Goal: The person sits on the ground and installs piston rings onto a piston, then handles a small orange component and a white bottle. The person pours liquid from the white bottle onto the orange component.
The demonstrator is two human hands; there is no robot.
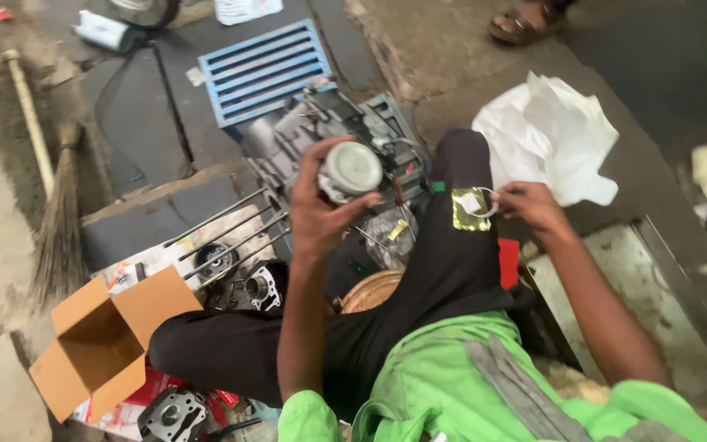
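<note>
left grip holds piston.

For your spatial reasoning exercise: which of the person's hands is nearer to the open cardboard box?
Left. The left hand, holding a piston, is up and right of the cardboard box; the right hand, holding a thin ring, is farther right.

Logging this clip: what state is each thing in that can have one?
left hand: gripping the piston, raised
piston: held, crown toward camera
right hand: pinching a thin ring
thin ring: held over the knee
cardboard box: open, empty
engine block: on the floor, studs exposed
</note>
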